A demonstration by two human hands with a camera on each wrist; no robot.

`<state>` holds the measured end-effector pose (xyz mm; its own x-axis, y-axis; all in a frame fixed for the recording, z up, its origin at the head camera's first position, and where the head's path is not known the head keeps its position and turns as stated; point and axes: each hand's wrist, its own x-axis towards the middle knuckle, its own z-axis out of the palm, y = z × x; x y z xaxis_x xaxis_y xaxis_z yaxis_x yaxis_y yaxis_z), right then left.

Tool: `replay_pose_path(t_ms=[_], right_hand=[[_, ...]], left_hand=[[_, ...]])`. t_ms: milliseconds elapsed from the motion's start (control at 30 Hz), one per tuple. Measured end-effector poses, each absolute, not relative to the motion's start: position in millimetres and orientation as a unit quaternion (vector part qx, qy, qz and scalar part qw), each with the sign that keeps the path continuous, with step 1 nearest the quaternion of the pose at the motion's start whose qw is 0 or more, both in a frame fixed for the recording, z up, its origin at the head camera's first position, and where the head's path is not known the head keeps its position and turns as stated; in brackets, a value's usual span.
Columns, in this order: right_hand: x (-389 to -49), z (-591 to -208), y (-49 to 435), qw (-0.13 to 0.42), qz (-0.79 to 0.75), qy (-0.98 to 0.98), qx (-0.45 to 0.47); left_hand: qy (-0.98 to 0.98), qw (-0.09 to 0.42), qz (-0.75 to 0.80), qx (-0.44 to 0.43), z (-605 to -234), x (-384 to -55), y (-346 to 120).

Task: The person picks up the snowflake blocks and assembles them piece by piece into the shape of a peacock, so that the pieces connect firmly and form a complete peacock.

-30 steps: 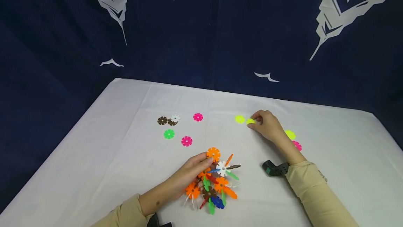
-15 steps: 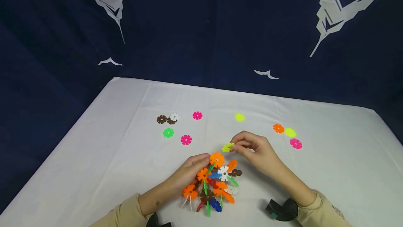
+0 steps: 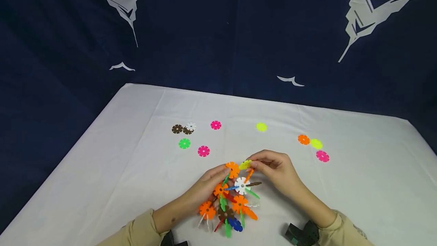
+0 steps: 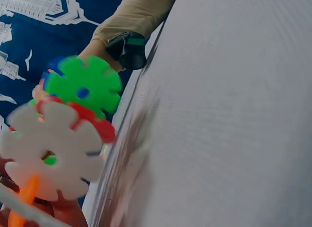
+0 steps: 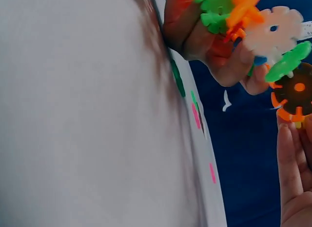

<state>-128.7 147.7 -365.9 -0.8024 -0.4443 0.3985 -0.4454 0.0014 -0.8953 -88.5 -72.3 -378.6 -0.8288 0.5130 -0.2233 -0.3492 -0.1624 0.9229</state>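
My left hand grips a cluster of notched plastic discs, joined slot to slot, from its left side. In it are an orange disc at the top, a white disc and a brown disc. My right hand pinches a yellow notched disc between thumb and fingers, right at the cluster's top edge beside the orange one. A green disc and a pale disc show large in the left wrist view. The right wrist view catches the fingers of my right hand below the cluster.
Loose discs lie farther back on the white tablecloth: brown, green, pink and white at left, yellow in the middle, orange, yellow and pink at right. A dark blue curtain hangs behind.
My right hand has lifted the yellow disc off the back of the table and brought it down-left to the cluster's top. The left hand keeps its hold, and the cluster tilts slightly.
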Motion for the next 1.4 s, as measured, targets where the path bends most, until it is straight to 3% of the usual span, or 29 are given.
replay_pose_path(t_ms=[467, 1067, 1167, 1400], right_hand=[[-126, -367, 145, 0.041, 0.605, -0.724, 0.330], [-138, -355, 155, -0.028, 0.570, -0.720, 0.395], [-154, -350, 180, -0.019, 0.559, -0.760, 0.330], [-187, -364, 273, 0.050, 0.412, -0.907, 0.073]], left_hand=[[0.575, 0.286, 0.761, 0.094, -380, -91, -72], [0.587, 0.295, 0.749, 0.089, -378, -89, -72], [0.610, 0.287, 0.734, 0.082, -378, -88, -71], [0.607, 0.270, 0.735, 0.138, -382, -90, -68]])
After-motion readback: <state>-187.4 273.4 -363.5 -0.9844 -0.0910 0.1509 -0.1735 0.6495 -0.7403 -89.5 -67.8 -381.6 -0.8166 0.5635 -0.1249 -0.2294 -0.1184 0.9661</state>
